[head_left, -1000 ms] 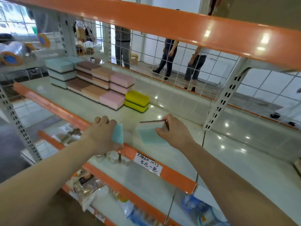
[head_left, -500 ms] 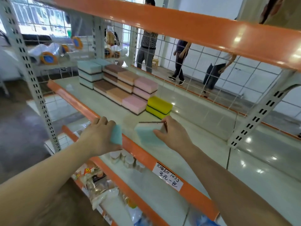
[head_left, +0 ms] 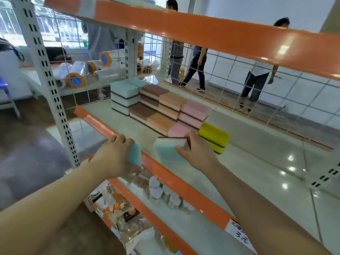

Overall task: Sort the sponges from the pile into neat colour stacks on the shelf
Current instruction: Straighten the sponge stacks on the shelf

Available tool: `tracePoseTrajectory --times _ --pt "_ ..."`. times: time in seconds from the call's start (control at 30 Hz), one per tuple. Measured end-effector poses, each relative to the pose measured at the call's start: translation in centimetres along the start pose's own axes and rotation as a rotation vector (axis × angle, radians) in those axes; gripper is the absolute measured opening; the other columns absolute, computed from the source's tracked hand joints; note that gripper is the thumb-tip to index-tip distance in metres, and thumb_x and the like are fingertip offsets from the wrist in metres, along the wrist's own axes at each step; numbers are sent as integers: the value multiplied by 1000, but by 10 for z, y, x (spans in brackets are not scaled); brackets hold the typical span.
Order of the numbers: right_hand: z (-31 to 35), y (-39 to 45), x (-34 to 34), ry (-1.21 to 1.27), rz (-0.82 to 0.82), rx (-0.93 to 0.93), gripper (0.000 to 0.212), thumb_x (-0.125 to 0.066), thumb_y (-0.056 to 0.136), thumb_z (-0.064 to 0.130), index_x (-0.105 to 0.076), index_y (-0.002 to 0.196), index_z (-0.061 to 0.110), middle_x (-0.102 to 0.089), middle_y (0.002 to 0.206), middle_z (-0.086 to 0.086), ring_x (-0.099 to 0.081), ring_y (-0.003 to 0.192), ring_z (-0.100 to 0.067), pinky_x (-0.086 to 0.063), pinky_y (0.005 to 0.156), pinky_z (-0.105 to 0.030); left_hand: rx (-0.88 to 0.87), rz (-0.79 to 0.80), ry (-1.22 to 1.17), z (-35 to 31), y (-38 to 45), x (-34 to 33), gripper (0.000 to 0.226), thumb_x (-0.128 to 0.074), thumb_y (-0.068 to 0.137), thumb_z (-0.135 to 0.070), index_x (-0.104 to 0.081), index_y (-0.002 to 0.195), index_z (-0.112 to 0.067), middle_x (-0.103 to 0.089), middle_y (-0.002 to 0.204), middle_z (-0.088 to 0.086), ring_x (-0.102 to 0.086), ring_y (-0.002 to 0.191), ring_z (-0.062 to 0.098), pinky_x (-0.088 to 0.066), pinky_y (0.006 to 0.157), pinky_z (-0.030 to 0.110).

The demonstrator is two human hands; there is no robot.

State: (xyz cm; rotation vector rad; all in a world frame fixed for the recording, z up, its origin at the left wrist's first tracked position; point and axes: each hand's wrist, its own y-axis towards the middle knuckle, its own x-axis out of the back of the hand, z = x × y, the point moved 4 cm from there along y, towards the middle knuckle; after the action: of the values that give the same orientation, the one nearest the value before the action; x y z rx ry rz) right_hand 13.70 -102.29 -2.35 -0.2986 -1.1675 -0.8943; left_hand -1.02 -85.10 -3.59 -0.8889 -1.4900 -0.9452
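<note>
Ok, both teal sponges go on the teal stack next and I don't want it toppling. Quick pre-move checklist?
1. Left hand grips its teal sponge: ok.
2. Right hand grips the second teal sponge: ok.
3. Teal stack upright, edges aligned: ok.
4. Stack top bare: ok.
5. Headroom under the upper shelf beam: ok.
6. Dark scrub side facing the same way as the stack's: cannot tell for the left sponge.

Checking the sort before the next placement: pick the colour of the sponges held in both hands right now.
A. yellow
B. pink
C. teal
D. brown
C: the left hand grips a teal sponge and the right hand holds another teal sponge, matching the teal stack at the far end of the shelf.
</note>
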Motion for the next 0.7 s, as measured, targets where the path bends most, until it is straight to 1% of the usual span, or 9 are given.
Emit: tracePoseTrajectory --times 0.1,0.2,0.27,0.4,0.47,0.57,0.63,0.7 --pt "16 17 -13 -9 9 -18 47 -59 86 43 -45 118 11 -58 109 -6 -56 99 -25 -44 74 -34 -17 11 -4 25 12 1 86 -60 69 -70 -33 136 -23 -41 127 1 -37 118 23 -38 97 34" --pt "36 34 -28 -23 1 -30 46 -58 87 42 -44 117 11 -56 102 -4 -55 99 -25 -37 69 -30 -37 35 -10 55 21 0 90 -60 68 -70 -31 139 -24 -39 129 1 -36 120 23 -37 98 34" --pt "48 44 -38 -3 -6 -37 46 -58 87 40 -45 119 10 -57 105 -7 -55 99 -25 -38 72 -31 -54 43 -15 72 26 -2 91 -61 68 -70 -28 140 -25 -38 131 1 -35 121 22 -35 99 33" --pt "66 61 -58 35 -25 -52 40 -57 88 37 -47 115 9 -56 101 -7 -54 93 -25 -37 69 -30 -65 38 -30 102 35 -5 92 -62 69 -69 -26 141 -25 -37 132 0 -34 121 21 -35 98 32" --pt "73 70 -67 55 -24 -56 40 -56 89 37 -48 116 9 -56 104 -8 -54 94 -25 -36 70 -29 -56 44 -42 114 40 -6 93 -62 69 -69 -25 141 -25 -36 133 0 -34 121 22 -36 98 33" --pt "82 83 -77 77 -26 -60 43 -55 89 36 -47 123 11 -56 116 -8 -54 103 -25 -36 74 -27 -47 39 -45 129 47 -7 94 -61 68 -69 -23 142 -26 -35 137 0 -34 124 23 -34 101 34" --pt "87 92 -82 97 -38 -64 44 -55 89 35 -46 126 12 -56 118 -8 -53 106 -25 -36 77 -27 -36 34 -41 138 53 -8 94 -61 68 -69 -24 142 -25 -35 138 0 -34 125 23 -34 102 35" --pt "91 101 -88 108 -38 -66 43 -54 90 34 -46 126 11 -55 119 -10 -53 107 -25 -39 82 -30 -23 40 -39 146 60 -9 92 -61 68 -70 -26 141 -25 -36 137 0 -35 124 23 -35 102 35"
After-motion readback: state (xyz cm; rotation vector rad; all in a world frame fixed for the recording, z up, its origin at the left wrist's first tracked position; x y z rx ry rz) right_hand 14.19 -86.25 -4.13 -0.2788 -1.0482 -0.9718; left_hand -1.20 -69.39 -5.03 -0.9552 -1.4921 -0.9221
